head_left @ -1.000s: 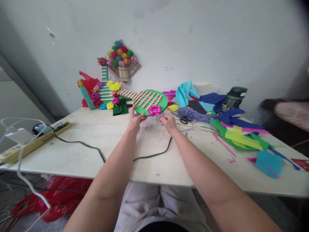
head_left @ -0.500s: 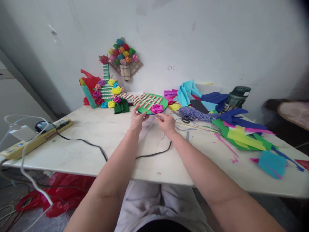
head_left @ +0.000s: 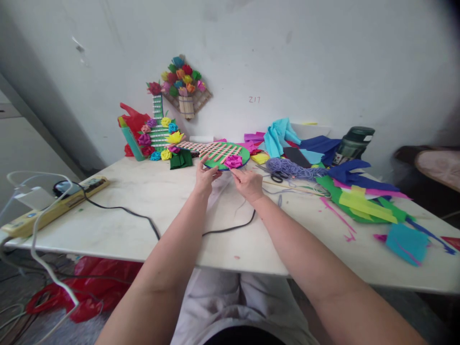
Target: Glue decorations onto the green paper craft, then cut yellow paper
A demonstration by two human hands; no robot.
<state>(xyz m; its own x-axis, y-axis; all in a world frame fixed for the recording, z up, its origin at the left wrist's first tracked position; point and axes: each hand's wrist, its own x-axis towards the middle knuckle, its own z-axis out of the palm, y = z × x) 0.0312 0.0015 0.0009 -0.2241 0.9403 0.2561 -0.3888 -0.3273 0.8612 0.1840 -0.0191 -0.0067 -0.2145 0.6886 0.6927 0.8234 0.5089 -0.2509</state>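
Note:
A green craft guitar with pale sticks and white strings is held tilted above the table. My left hand grips its near left edge, thumb and fingers around the rim. A magenta paper flower lies on the near part of the guitar body. At that flower's lower edge, my right hand is closed, with thumb and index finger pinched against the flower and rim. Whether the pinch takes in the flower, the rim or both is hard to tell.
A flower-decorated guitar stands against the wall. To the right lie purple yarn, black scissors, crepe paper and a dark bottle. A power strip sits left, and a black cable crosses the table.
The guitar tilts slightly flatter. My right hand has barely shifted at the flower's edge; my left keeps its hold.

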